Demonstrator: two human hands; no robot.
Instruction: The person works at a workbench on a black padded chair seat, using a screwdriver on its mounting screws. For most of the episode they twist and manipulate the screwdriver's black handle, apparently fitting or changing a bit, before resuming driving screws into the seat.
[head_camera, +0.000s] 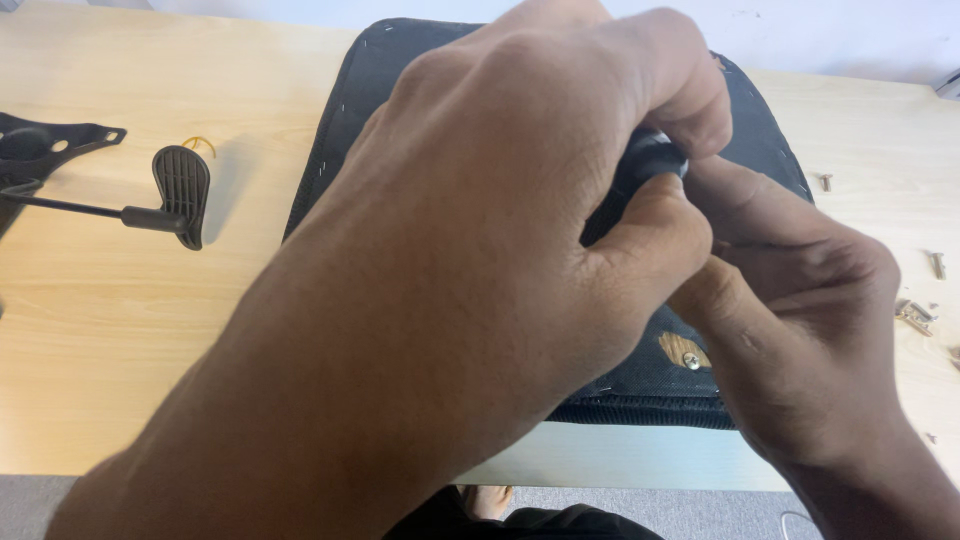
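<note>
My left hand (500, 210) fills the middle of the view, fingers curled around a small round black knob (652, 158) above a black fabric-covered seat pad (345, 110) lying upside down on a light wooden table (120, 330). My right hand (800, 300) comes in from the lower right, its fingers pressed against the same knob just below the left thumb. What the knob is attached to is hidden by both hands. A metal screw (691, 360) sits in the pad's underside near its front edge.
A black plastic lever on a thin rod (170, 200) and a black metal bracket (40, 150) lie at the far left. Loose metal screws (915, 315) are scattered at the right. The table's front edge runs along the bottom.
</note>
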